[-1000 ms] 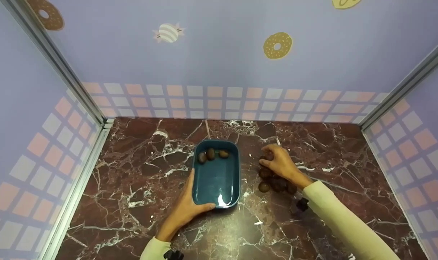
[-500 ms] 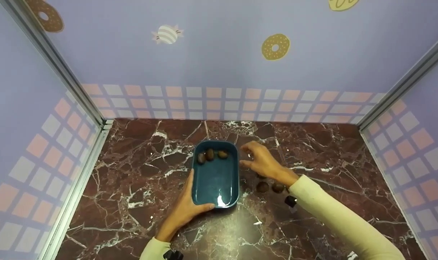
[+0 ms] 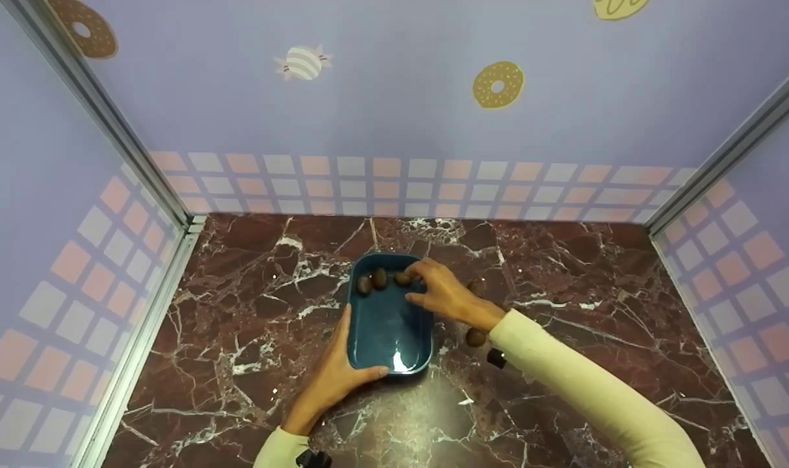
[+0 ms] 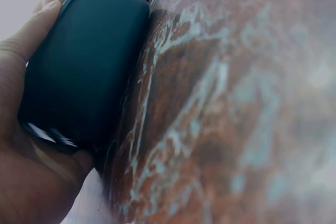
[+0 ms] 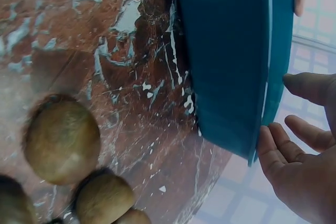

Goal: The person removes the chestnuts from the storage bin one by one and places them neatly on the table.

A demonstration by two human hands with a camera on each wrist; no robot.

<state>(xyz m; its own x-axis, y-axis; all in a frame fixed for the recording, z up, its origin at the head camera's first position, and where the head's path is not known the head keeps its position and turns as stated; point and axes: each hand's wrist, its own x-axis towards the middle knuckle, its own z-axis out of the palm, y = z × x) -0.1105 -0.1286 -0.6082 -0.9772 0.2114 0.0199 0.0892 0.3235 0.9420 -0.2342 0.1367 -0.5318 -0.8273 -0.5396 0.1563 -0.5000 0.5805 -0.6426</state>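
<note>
A deep teal rectangular dish (image 3: 388, 331) stands on the marbled surface. My left hand (image 3: 336, 377) grips its near left corner, thumb along the near rim and fingers along the left side. Three brown egg-shaped fruits (image 3: 379, 279) lie at the dish's far end. Over the far right rim is my right hand (image 3: 443, 289), its fingers bent and one fingertip overlapping the rightmost fruit. In the right wrist view its thumb and fingers (image 5: 273, 153) reach past the rim with a gap between them; I cannot tell whether they hold a fruit.
More brown fruits (image 5: 63, 140) lie loose on the marbled surface (image 3: 251, 312), right of the dish and partly under the right forearm. A patterned lilac wall (image 3: 394, 117) rises behind, with side walls framed by metal rails (image 3: 95, 97).
My right hand has moved left from the loose fruits to over the dish's far right rim. The left hand and the dish have stayed in place.
</note>
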